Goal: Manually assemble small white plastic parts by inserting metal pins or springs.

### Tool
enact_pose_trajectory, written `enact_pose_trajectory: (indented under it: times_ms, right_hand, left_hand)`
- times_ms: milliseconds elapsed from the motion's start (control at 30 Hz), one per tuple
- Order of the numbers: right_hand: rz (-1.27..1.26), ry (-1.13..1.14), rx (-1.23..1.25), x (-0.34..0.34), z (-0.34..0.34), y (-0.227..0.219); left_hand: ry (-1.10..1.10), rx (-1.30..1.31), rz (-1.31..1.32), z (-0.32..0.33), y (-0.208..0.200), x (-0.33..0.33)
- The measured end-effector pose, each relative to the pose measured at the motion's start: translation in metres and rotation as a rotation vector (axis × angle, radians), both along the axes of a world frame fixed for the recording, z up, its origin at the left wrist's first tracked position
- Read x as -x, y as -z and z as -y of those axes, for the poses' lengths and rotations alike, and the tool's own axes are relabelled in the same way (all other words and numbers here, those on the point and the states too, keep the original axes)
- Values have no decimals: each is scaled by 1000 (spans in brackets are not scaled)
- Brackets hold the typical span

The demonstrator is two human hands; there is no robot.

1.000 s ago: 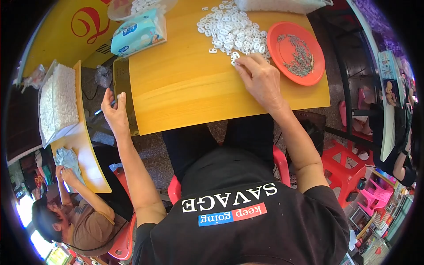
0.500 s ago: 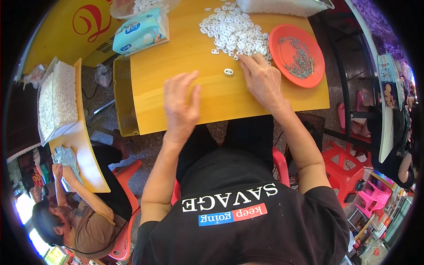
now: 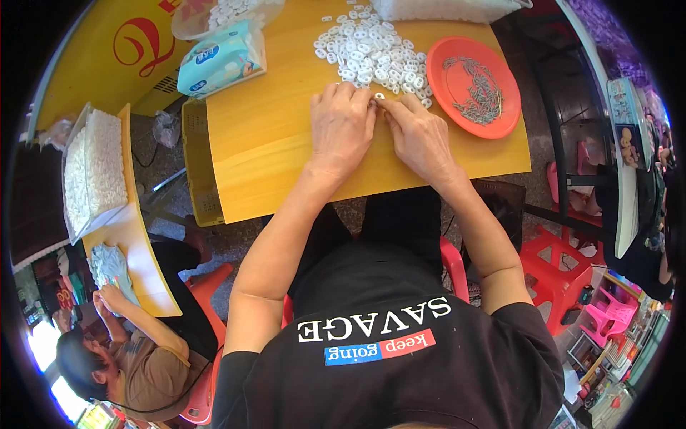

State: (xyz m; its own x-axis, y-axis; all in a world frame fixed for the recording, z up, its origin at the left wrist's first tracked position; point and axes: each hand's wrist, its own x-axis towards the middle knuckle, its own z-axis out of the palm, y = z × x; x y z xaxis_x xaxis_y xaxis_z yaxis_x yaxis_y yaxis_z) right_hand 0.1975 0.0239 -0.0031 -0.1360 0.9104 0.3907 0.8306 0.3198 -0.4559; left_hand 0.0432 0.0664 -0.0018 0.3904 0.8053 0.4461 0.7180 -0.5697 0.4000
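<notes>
My two hands meet over the wooden table, just in front of a heap of small white oval two-holed plastic pieces (image 3: 368, 50). My left hand (image 3: 341, 129) is closed, fingers curled down; what they hold, if anything, is hidden. One white two-holed piece (image 3: 379, 96) shows at the tips of my right hand (image 3: 421, 136), whose thumb and forefinger are pinched together on it. The left fingertips come close to this piece; whether they touch it I cannot tell. To the right of my right hand is a red plate (image 3: 437, 71) with many thin grey metal pins (image 3: 480, 96).
A blue tissue pack (image 3: 223, 61) lies at the table's (image 3: 264, 150) far left, before a clear bowl of white pieces (image 3: 232, 13). A clear bin (image 3: 443, 8) stands at the far edge. On the left, another person (image 3: 146, 365) sits at a side table with a white-filled bin (image 3: 93, 168).
My left hand has come down and right, from open above the table to closed beside my right hand. The single loose piece in front of the heap no longer shows.
</notes>
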Motion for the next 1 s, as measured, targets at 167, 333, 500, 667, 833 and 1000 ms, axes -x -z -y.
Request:
enact_pose_trajectory:
  times_ms: [167, 333, 500, 667, 833, 1000]
  right_hand:
    - [-14, 21, 19, 0, 2, -3]
    - [-50, 38, 51, 0, 2, -5]
    - [-40, 46, 28, 0, 1, -4]
    - [-107, 45, 11, 0, 1, -5]
    - [-369, 12, -16, -1, -1, -9]
    - [-843, -30, 250, 7, 3, -21]
  left_hand:
    - [-64, 157, 81, -3, 4, -4]
    - [-42, 194, 131, -6, 7, -3]
    - [-13, 124, 137, -4, 6, -5]
    - [18, 160, 280, -3, 7, -4]
    - [25, 291, 510, -2, -3, 3]
    - [86, 652, 863, 5, -17, 13]
